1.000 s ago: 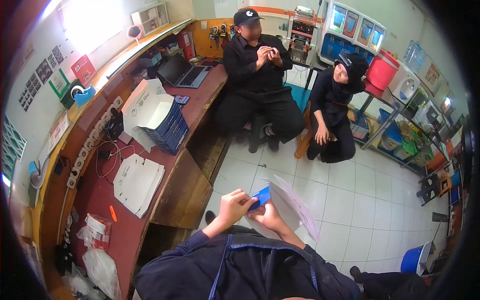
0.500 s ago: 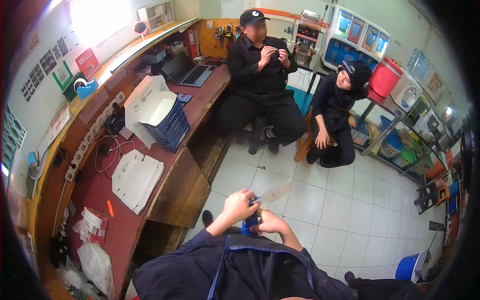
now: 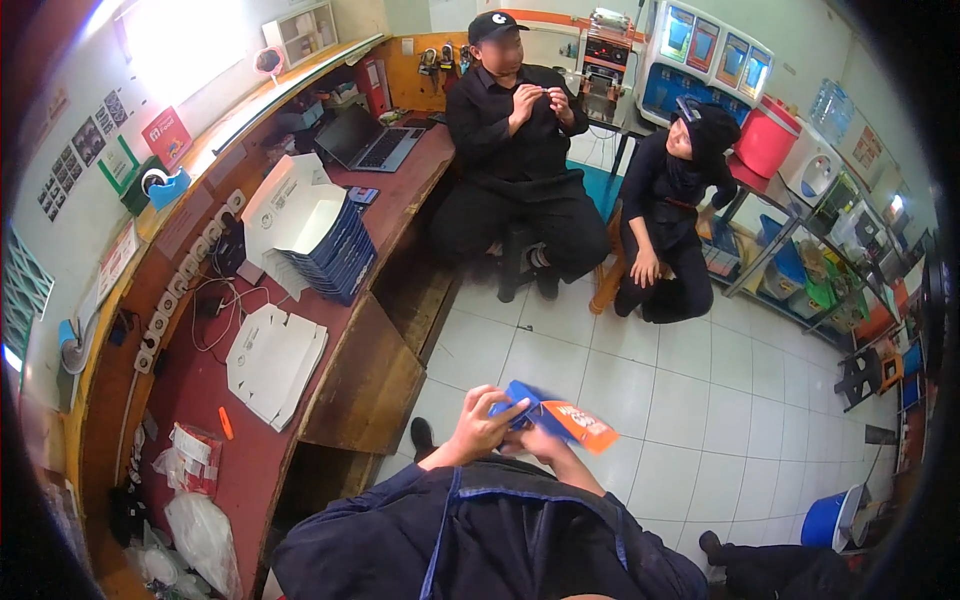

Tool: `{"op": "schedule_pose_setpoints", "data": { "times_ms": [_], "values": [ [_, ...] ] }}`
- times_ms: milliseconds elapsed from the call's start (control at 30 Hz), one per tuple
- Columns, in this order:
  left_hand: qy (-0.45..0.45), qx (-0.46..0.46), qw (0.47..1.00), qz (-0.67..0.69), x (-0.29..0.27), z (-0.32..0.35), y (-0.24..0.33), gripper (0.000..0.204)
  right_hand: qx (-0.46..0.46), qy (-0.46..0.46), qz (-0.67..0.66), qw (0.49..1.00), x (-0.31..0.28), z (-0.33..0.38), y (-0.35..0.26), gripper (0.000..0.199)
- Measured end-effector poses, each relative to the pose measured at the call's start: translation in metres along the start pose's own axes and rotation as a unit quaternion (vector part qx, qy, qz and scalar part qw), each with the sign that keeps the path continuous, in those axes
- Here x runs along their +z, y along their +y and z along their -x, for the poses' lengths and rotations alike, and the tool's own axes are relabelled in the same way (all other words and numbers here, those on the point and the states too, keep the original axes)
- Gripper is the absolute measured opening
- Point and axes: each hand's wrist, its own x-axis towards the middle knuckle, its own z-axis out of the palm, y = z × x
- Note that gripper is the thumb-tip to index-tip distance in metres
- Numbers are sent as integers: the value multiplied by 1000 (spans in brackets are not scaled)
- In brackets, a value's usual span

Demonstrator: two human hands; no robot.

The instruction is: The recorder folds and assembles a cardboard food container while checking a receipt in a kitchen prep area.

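Note:
In front of my chest I hold a blue-and-orange cardboard box (image 3: 575, 424), its orange printed flap pointing right. My left hand (image 3: 478, 428) is closed on the box's blue left part, fingers bent over the edge. Lower and to the right, my right hand (image 3: 538, 443) is against the underside; it is blurred and its fingers are mostly hidden behind the cardboard. On the desk to my left stands a stack of nested open boxes (image 3: 335, 250), blue outside and white inside. Nearer to me lie flat white cardboard blanks (image 3: 275, 362).
The red desk (image 3: 330, 340) also bears a laptop (image 3: 368, 140), an orange marker (image 3: 226, 423), cables and plastic bags (image 3: 203, 540). Two people in black sit ahead, one (image 3: 520, 150) handling something small, the other (image 3: 672, 220) on a stool. Metal shelves (image 3: 800, 250) stand at right.
The box has turned in my hands: its pale inner flap showed before, and now its blue and orange outside faces up. My right hand has shifted beneath it.

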Motion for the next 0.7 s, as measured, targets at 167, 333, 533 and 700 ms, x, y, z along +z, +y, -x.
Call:
{"op": "schedule_pose_setpoints", "data": {
  "times_ms": [167,333,533,700],
  "values": [
    [-20,-13,996,85,4,4,-6,25,-140,144,18,980,-8,-11,-8,22],
    [-5,-131,984,120,-2,-24,7,27,-281,155,298,899,-7,-13,-12,22],
    [-93,-112,984,99,-6,-67,0,44,-352,182,353,848,-1,-21,-8,27],
    [-79,-43,990,105,5,-59,-17,21,-198,89,103,971,-13,-25,2,45]
  ]
}}
